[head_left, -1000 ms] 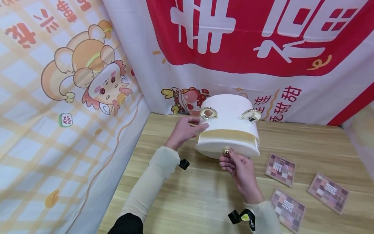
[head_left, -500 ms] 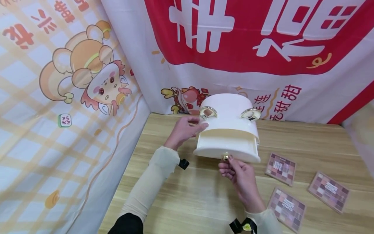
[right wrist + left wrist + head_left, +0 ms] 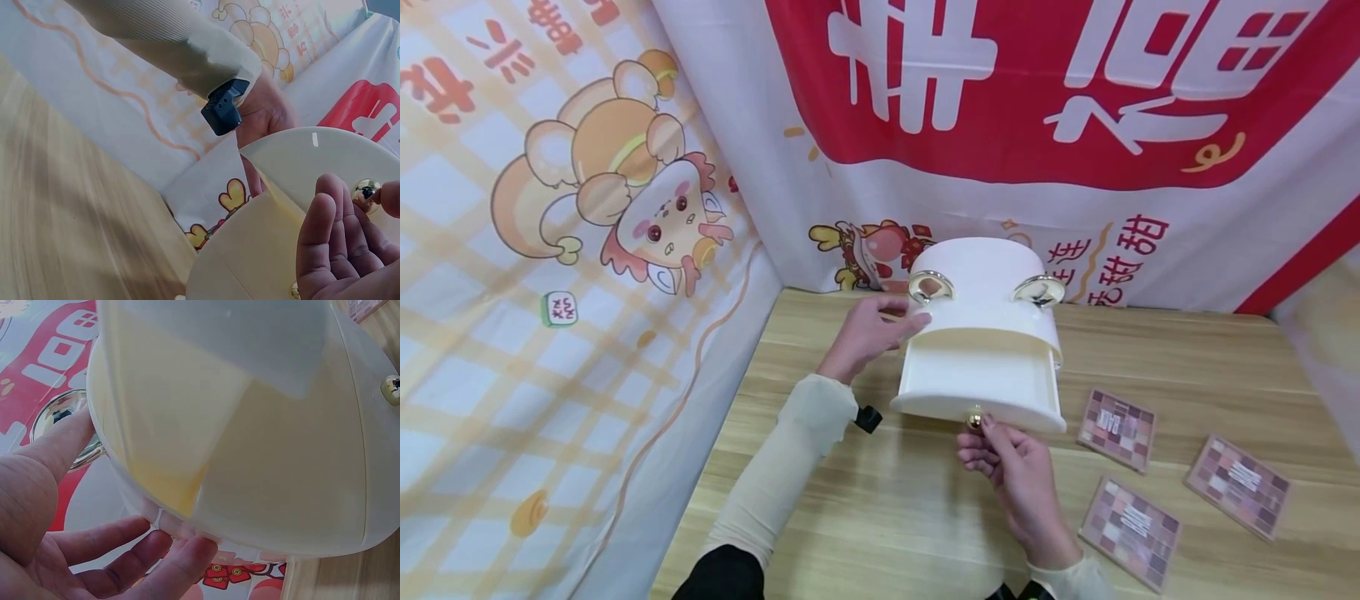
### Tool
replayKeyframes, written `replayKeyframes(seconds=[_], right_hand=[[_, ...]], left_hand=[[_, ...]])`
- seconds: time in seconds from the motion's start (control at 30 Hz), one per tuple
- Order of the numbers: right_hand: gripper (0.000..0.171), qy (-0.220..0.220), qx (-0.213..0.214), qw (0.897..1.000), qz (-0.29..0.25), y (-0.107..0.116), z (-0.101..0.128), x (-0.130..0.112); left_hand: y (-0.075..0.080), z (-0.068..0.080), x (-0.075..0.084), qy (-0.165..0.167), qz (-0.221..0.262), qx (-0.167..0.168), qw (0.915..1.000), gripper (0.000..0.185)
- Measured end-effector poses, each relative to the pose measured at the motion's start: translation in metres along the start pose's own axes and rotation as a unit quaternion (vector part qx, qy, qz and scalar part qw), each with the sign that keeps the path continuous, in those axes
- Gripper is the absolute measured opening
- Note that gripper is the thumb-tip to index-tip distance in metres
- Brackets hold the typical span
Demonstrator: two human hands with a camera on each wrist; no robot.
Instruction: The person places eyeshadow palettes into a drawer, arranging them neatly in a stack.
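A white rounded storage box with two gold rings on its upper part stands at the back of the table. Its drawer is pulled well out, and no object shows inside. My left hand holds the box's left side, with the thumb on the front edge. In the left wrist view, several fingertips touch the side wall. Below the drawer front, my right hand pinches the gold knob between thumb and finger. The right wrist view shows the knob against the thumb tip, the other fingers curled beside it.
Three eyeshadow palettes lie flat on the wooden table to the right of the box. A printed cloth hangs right behind the box. Another patterned cloth borders the table's left side.
The right hand has drawn the knob toward me, and the drawer has slid further out of the box. The left hand has kept its place on the box's side.
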State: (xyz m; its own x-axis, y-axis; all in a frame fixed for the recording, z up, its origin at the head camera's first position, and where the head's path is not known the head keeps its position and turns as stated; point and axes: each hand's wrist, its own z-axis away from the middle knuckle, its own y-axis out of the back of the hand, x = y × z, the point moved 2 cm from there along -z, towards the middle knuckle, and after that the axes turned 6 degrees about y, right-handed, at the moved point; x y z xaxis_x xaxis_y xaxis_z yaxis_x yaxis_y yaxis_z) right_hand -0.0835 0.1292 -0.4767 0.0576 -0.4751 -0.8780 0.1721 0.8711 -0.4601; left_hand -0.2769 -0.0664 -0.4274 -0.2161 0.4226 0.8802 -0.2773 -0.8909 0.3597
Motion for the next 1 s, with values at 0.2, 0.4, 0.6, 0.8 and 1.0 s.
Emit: replayKeyframes(seconds=[0.2,0.4,0.6,0.8,1.0], right_hand=[[0.020,0.016,-0.003,1.000,-0.005,-0.0017,0.0050,-0.0016],[0.019,0.020,0.001,1.000,-0.016,-0.0008,0.0070,0.0004],[0.020,0.019,0.004,1.000,-0.023,0.0006,0.0066,0.0038],[0.019,0.019,0.000,0.999,-0.032,0.0020,0.0077,0.0064],[0.020,0.037,-0.032,0.998,-0.048,0.0027,0.0075,0.0055]], left_hand=[[-0.0003,0.0017,0.0011,0.002,-0.004,-0.002,1.0000,0.083],[0.0001,0.0029,0.0012,0.000,-0.004,0.000,1.0000,0.080],[-0.0014,0.0025,0.0011,-0.002,-0.004,-0.002,1.0000,0.078],[-0.0021,0.0028,0.0006,-0.006,-0.001,-0.007,1.0000,0.081],[-0.0009,0.0035,0.0007,-0.005,0.005,-0.007,0.9999,0.074]])
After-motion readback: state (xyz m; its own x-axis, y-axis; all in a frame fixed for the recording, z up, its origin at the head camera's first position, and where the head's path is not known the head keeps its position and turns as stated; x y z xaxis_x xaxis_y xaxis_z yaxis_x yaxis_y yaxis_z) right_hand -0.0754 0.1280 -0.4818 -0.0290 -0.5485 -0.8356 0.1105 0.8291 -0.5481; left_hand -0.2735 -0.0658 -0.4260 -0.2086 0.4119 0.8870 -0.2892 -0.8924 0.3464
